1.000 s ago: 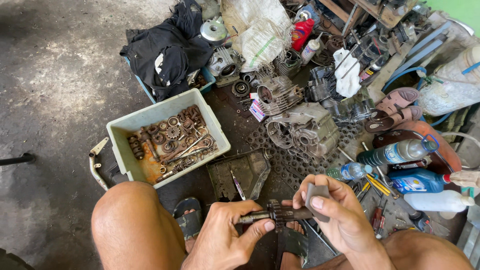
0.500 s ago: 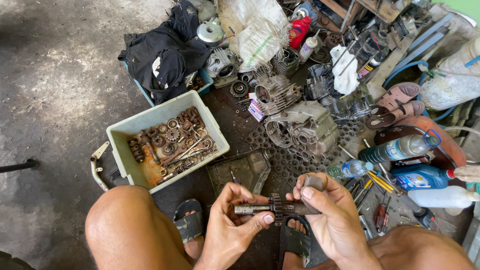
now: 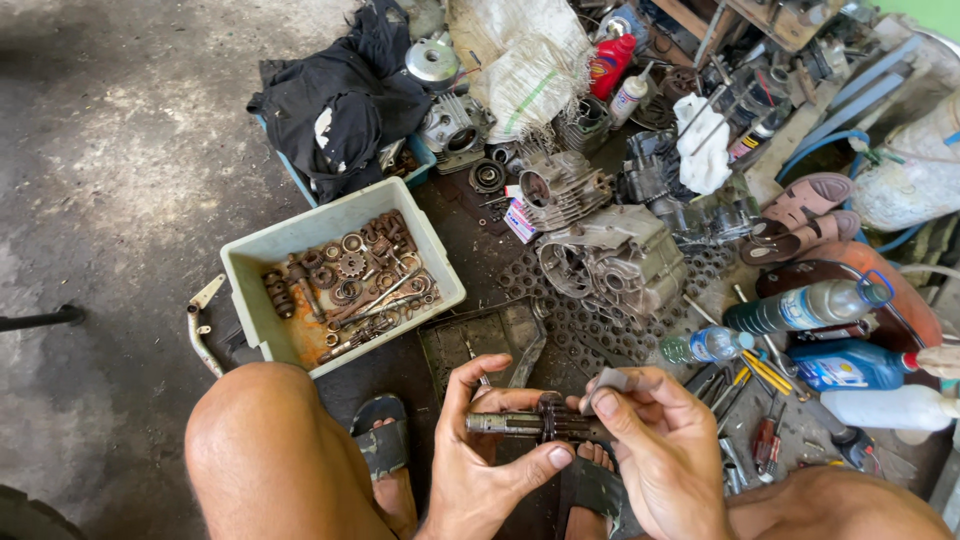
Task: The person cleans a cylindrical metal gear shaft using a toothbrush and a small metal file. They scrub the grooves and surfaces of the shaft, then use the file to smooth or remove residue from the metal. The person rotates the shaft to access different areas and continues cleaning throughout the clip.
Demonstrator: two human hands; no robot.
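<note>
Gear shaft: dark metal, lying level between the knees, low in the middle of the view, above a sandalled foot; toothed gears sit near its middle
Left hand: wrapped around the shaft's left half, thumb under, fingers over the top
Right hand: fingers closed on the shaft's right end, with a small grey metal piece pinched between thumb and forefinger just above it
Black tray: on the floor just beyond the hands
Pale tub: to the left of the tray, holding rusty gears and small parts
Engine casing: grey, on a black perforated mat, beyond the hands to the right
Plastic bottles: green, clear and blue, lying at the right, near loose hand tools
Black cloth: heaped beyond the tub
</note>
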